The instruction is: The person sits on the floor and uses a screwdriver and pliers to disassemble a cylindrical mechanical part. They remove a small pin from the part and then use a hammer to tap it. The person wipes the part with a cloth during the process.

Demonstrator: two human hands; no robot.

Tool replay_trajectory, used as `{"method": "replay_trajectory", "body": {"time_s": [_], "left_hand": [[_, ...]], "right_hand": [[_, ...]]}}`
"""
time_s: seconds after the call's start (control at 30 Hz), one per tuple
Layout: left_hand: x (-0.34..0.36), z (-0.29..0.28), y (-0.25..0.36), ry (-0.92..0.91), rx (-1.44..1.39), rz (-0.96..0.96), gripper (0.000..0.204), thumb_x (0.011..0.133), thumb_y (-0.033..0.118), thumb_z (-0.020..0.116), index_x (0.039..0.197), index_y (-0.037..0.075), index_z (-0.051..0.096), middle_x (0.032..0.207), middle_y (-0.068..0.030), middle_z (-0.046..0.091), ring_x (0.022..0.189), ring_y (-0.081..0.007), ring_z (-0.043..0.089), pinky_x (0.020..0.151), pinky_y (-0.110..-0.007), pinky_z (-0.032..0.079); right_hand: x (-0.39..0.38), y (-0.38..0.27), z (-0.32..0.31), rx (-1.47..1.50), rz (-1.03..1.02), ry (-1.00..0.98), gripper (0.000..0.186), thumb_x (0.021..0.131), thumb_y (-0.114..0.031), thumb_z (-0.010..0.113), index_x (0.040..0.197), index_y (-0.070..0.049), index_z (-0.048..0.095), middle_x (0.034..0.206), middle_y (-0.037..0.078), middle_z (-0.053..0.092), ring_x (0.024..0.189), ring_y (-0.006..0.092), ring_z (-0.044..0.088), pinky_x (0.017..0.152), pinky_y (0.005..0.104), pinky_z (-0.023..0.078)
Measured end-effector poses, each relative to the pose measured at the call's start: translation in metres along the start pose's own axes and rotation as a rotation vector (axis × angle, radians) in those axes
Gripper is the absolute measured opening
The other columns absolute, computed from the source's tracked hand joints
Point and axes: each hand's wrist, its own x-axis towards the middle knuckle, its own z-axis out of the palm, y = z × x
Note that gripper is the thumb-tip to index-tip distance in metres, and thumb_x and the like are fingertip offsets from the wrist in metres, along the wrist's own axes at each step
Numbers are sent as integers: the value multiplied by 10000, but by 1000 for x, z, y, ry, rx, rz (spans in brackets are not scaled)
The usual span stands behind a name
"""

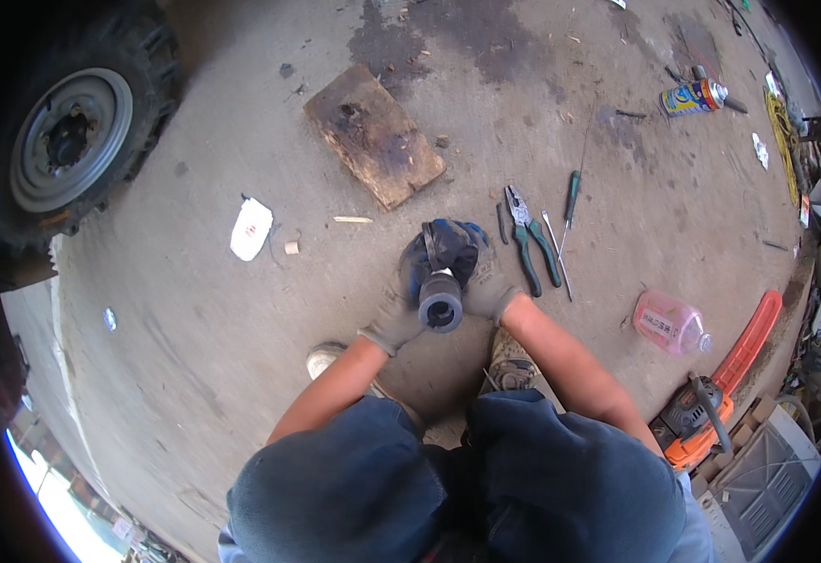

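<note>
Between my knees I hold a dark cylindrical part point(440, 306) whose round hollow end faces up toward me. My left hand point(402, 298), in a grey work glove with dark blue coating, is closed around its left side. Closed against the right side is my right hand point(487, 281), gloved the same way. The far end of the part is hidden among the gloved fingers, so I cannot tell its exact kind. Just right of my hands, pliers point(529, 239) with green-and-black handles lie on the floor beside screwdrivers point(572, 199).
A scorched wooden block point(373, 136) lies ahead. A large tyre point(152, 103) stands at far left, with a white packet point(252, 229) nearer. To the right are a pink bottle point(666, 322), an orange chainsaw point(701, 413) and a spray can point(692, 98). Clutter lines the right edge.
</note>
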Motion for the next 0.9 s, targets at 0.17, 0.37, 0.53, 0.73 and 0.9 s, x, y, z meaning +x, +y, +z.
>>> {"method": "replay_trajectory", "body": {"time_s": [0.17, 0.37, 0.53, 0.73, 0.9], "left_hand": [[-1, -2, -10, 38, 332, 165, 702, 803, 97, 783, 1421, 84, 451, 1409, -127, 524, 1314, -290, 517, 1118, -413, 425], [3, 0, -7, 15, 194, 160, 744, 804, 138, 795, 1444, 90, 418, 1402, -137, 526, 1308, -316, 522, 1124, -419, 416], [-4, 1, -30, 80, 166, 173, 676, 810, 136, 788, 1413, 94, 484, 1379, -118, 555, 1289, -300, 540, 1130, -420, 407], [2, 4, -33, 33, -8, 31, 645, 796, 153, 804, 1378, 99, 531, 1356, -119, 579, 1288, -304, 541, 1129, -429, 408], [-2, -1, -64, 11, -142, -82, 657, 787, 160, 815, 1376, 96, 530, 1362, -123, 570, 1285, -302, 542, 1119, -427, 420]], "right_hand": [[8, -1, -4, 199, 45, 28, 601, 784, -328, 718, 1339, -143, 578, 1257, 129, 610, 1202, 338, 556, 1045, 460, 402], [8, -5, -8, 79, 51, -51, 580, 784, -348, 726, 1308, -141, 592, 1271, 119, 611, 1228, 328, 545, 1051, 460, 391], [7, 0, -1, 121, 41, -53, 596, 792, -380, 720, 1316, -130, 588, 1309, 123, 599, 1260, 323, 530, 1088, 476, 355], [2, 6, 1, 90, 4, -1, 589, 787, -362, 727, 1311, -127, 598, 1314, 130, 605, 1272, 330, 530, 1107, 505, 344], [5, 1, 0, 103, 0, 11, 579, 786, -356, 733, 1300, -120, 609, 1299, 133, 615, 1266, 332, 536, 1105, 509, 350]]}}
